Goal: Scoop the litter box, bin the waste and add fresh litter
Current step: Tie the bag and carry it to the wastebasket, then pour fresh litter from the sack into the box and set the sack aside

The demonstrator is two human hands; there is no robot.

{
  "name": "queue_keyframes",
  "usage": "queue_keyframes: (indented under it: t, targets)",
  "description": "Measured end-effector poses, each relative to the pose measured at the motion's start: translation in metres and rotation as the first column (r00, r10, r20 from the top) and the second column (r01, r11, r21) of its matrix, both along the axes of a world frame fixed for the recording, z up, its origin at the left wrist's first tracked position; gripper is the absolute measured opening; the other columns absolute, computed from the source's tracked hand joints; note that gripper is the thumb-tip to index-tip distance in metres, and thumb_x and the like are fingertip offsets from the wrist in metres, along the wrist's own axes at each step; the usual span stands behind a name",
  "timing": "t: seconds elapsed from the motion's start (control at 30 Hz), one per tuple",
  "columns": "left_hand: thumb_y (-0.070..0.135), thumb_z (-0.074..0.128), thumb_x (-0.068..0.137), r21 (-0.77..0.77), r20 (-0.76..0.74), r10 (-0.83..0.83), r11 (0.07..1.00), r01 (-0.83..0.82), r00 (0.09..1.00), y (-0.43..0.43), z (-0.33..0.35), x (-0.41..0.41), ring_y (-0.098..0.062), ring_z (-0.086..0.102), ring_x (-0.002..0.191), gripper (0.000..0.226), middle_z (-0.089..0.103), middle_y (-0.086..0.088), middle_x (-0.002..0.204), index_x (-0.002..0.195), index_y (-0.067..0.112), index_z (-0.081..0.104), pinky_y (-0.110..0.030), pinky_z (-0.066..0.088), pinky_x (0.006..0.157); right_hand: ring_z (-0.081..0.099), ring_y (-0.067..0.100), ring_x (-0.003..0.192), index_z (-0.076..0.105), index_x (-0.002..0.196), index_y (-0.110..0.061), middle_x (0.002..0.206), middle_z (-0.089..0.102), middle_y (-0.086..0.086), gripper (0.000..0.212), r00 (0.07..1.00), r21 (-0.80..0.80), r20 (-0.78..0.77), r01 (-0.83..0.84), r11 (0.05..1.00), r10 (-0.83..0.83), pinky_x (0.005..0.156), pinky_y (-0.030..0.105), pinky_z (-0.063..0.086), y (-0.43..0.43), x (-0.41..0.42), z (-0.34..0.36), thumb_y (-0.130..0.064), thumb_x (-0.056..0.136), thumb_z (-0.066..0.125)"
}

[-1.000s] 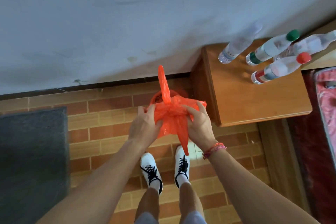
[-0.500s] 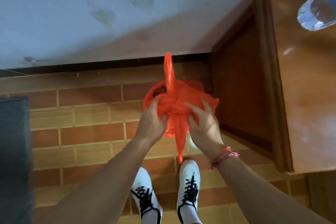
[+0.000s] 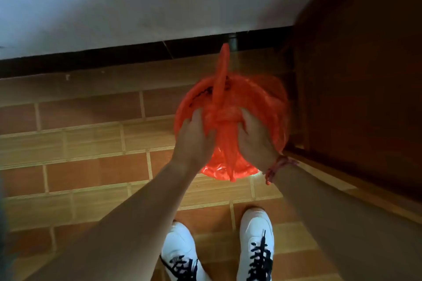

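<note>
An orange plastic bag lines a round bin on the tiled floor beside a wooden cabinet. Its top is gathered into a knot, with one twisted tail pointing up toward the wall and another hanging down toward me. My left hand grips the bag on the left of the knot. On the knot's right side my right hand grips the plastic. The bag's contents are hidden. No litter box or scoop is in view.
A dark wooden cabinet stands tight against the bin on the right. A pale wall with a dark skirting strip runs behind it. My white shoes stand on the brick-pattern tiles just below the bin.
The view has dropped closer to the bin, so the cabinet top and the bottles have left the frame. Both hands have kept their grip at the knot.
</note>
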State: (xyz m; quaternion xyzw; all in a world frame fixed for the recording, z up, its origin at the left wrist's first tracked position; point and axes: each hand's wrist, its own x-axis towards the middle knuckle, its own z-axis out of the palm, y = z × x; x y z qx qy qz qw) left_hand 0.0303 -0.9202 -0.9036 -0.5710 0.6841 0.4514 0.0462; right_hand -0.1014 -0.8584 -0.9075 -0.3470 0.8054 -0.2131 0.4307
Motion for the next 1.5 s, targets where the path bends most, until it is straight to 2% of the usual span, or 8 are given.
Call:
queue_keyframes:
  t: [0.17, 0.23, 0.4, 0.57, 0.77, 1.0, 1.33, 1.5]
  targets:
    - [0.016, 0.053, 0.095, 0.05, 0.074, -0.057, 0.997, 0.054, 0.996, 0.002, -0.029, -0.008, -0.043, 0.06, 0.112, 0.057, 0.064, -0.024, 0.122, 0.149, 0.017, 0.032, -0.043, 0.048, 0.095, 0.055, 0.03, 0.121, 0.048, 0.138, -0.019, 0.131, 0.06, 0.012, 0.041, 1.0, 0.109, 0.0, -0.027, 0.994, 0.027, 0.1, 0.031, 0.041, -0.003, -0.008, -0.033, -0.009, 0.098, 0.045]
    - [0.018, 0.053, 0.098, 0.109, 0.101, -0.065, 0.993, 0.054, 0.993, 0.0, -0.031, -0.008, -0.042, 0.061, 0.113, 0.047, 0.065, -0.024, 0.122, 0.142, 0.014, 0.04, -0.041, 0.048, 0.093, 0.055, 0.034, 0.121, 0.048, 0.138, -0.02, 0.13, 0.06, 0.015, 0.042, 0.997, 0.18, -0.001, -0.077, 0.981, 0.079, 0.101, 0.036, 0.041, -0.007, -0.012, -0.037, -0.01, 0.097, 0.047]
    - [0.018, 0.056, 0.095, 0.092, 0.1, -0.089, 0.993, 0.08, 0.991, -0.003, -0.018, -0.008, -0.039, 0.062, 0.109, 0.05, 0.067, -0.02, 0.117, 0.143, 0.014, 0.04, -0.04, 0.049, 0.092, 0.051, 0.036, 0.125, 0.045, 0.141, -0.021, 0.134, 0.057, 0.018, 0.049, 0.99, 0.262, -0.008, -0.131, 0.956, 0.138, 0.103, 0.032, 0.038, -0.012, -0.017, -0.019, -0.007, 0.095, 0.044]
    - [0.02, 0.059, 0.089, 0.032, 0.084, -0.131, 0.991, 0.129, 0.988, -0.009, 0.005, -0.006, -0.039, 0.06, 0.11, 0.042, 0.064, -0.02, 0.118, 0.13, 0.012, 0.049, -0.04, 0.047, 0.091, 0.055, 0.032, 0.121, 0.052, 0.131, -0.029, 0.129, 0.062, 0.009, 0.041, 0.989, 0.237, -0.054, -0.121, 0.964, 0.138, 0.097, 0.028, 0.04, -0.009, -0.018, 0.005, -0.012, 0.094, 0.045]
    - [0.023, 0.054, 0.095, -0.047, 0.082, -0.183, 0.981, 0.187, 0.98, -0.01, 0.067, 0.0, -0.033, 0.054, 0.12, 0.043, 0.055, -0.014, 0.134, 0.137, 0.015, 0.048, -0.039, 0.045, 0.097, 0.055, 0.03, 0.123, 0.042, 0.143, -0.026, 0.133, 0.059, 0.011, 0.049, 0.984, 0.235, -0.085, -0.135, 0.963, 0.159, 0.103, 0.032, 0.041, -0.009, -0.021, 0.054, -0.019, 0.095, 0.05]
    - [0.043, 0.048, 0.1, -0.129, 0.16, -0.272, 0.947, 0.293, 0.949, -0.005, 0.192, 0.019, -0.027, 0.054, 0.12, 0.047, 0.049, -0.004, 0.136, 0.141, 0.022, 0.04, -0.045, 0.05, 0.094, 0.056, 0.032, 0.117, 0.035, 0.143, -0.034, 0.132, 0.053, 0.011, 0.055, 0.967, 0.237, -0.129, -0.186, 0.954, 0.221, 0.099, 0.04, 0.047, -0.006, -0.018, 0.178, -0.042, 0.092, 0.053]
    - [0.066, 0.025, 0.096, -0.379, 0.321, -0.31, 0.824, 0.422, 0.895, -0.017, 0.422, 0.04, -0.027, 0.027, 0.147, 0.076, 0.032, -0.01, 0.159, 0.153, 0.015, 0.035, -0.04, 0.03, 0.115, 0.042, 0.03, 0.124, 0.027, 0.144, -0.038, 0.139, 0.041, 0.006, 0.059, 0.87, 0.192, -0.339, -0.307, 0.932, 0.357, 0.1, 0.048, 0.042, 0.0, -0.001, 0.421, -0.056, 0.09, 0.043]
    - [0.066, 0.034, 0.094, -0.483, 0.319, -0.271, 0.778, 0.402, 0.908, -0.025, 0.538, 0.049, -0.029, 0.031, 0.145, 0.075, 0.032, -0.011, 0.159, 0.151, 0.018, 0.037, -0.044, 0.032, 0.115, 0.039, 0.031, 0.128, 0.026, 0.145, -0.039, 0.143, 0.038, 0.007, 0.061, 0.834, 0.137, -0.438, -0.307, 0.942, 0.336, 0.101, 0.048, 0.04, -0.001, -0.004, 0.536, -0.06, 0.09, 0.042]
